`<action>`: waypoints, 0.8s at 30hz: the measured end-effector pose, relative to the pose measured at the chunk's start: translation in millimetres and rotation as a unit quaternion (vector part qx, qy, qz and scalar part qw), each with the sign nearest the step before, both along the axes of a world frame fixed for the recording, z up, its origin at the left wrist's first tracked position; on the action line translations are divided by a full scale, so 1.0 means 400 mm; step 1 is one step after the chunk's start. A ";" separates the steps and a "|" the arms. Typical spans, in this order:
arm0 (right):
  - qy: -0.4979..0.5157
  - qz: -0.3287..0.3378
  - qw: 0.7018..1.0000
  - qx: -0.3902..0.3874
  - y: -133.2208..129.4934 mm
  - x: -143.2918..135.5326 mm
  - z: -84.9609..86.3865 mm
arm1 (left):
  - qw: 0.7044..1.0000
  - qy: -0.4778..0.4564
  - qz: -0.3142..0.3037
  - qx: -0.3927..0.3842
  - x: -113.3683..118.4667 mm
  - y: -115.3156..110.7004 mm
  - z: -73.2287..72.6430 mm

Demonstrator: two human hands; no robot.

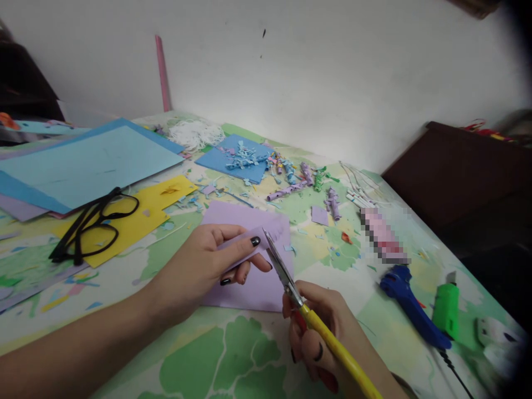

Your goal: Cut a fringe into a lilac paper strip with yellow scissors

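My left hand (226,252) pinches a narrow strip of purple paper (243,245) between thumb and fingers. In my right hand (322,321) is a pair of scissors (286,277) with metal blades and a yellow and red handle. The blade tips reach the right end of the strip, close to my left fingertips. I cannot tell whether the blades touch the paper. Beneath both hands a larger purple sheet (257,296) lies flat on the patterned tablecloth (216,360).
Black glasses (89,227) rest on yellow paper (153,221) at left, beside blue sheets (103,160). Paper scraps cover a blue sheet (211,160) farther back, near white string (195,134). At right lie a blue glue gun (415,307) with a cord and a green cutter (446,310).
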State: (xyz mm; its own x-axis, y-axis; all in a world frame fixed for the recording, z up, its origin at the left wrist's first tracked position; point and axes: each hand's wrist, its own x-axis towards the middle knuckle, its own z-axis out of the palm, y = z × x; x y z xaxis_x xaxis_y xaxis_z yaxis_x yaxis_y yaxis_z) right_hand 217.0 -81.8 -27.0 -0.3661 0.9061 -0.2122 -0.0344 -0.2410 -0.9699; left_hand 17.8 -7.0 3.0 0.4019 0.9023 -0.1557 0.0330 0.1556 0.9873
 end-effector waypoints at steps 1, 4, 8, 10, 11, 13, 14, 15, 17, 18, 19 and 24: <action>0.007 -0.006 1.000 -0.002 -0.001 -0.001 -0.006 | 1.000 0.001 0.000 0.002 0.000 0.001 0.000; 0.022 -0.023 0.999 -0.012 -0.002 -0.004 -0.019 | 1.000 0.003 0.005 0.004 0.001 0.002 0.000; 0.026 -0.029 0.999 -0.012 0.000 -0.006 -0.028 | 1.000 0.005 0.008 0.000 -0.001 0.000 -0.002; 0.027 -0.024 0.999 -0.011 0.001 -0.005 -0.032 | 1.000 0.006 0.009 0.000 -0.001 0.000 -0.002; 0.028 -0.024 0.999 -0.011 0.002 -0.005 -0.033 | 1.000 0.006 0.010 0.000 -0.001 0.000 -0.002; 0.026 -0.026 0.999 -0.011 0.003 -0.006 -0.035 | 1.000 0.004 0.010 0.001 0.000 0.001 -0.001; 0.021 -0.031 0.999 -0.013 0.004 -0.006 -0.035 | 1.000 0.002 0.009 0.002 0.000 0.002 -0.001; 0.015 -0.035 0.999 -0.016 0.004 -0.007 -0.034 | 1.000 0.000 0.009 0.002 0.001 0.003 -0.001; 0.002 -0.043 0.999 -0.026 0.004 -0.010 -0.030 | 1.000 -0.001 0.009 0.000 0.002 0.004 -0.002; -0.003 -0.047 0.998 -0.030 0.004 -0.012 -0.028 | 1.000 -0.002 0.008 0.000 0.002 0.004 -0.003; -0.007 -0.050 0.998 -0.033 0.004 -0.013 -0.026 | 1.000 -0.003 0.008 -0.002 0.001 0.004 -0.004; -0.021 -0.049 0.998 -0.027 0.003 -0.015 -0.025 | 1.000 -0.004 0.010 -0.009 -0.003 0.001 -0.004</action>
State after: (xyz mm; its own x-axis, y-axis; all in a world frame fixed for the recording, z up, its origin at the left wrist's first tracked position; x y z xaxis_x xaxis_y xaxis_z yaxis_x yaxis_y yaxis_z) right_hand 210.9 -80.8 -36.8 -0.2669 0.9239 -0.2741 -0.0195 -0.2896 -0.9570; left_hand 16.6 -6.6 1.3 0.3853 0.9072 -0.1689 0.0229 0.1736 0.9845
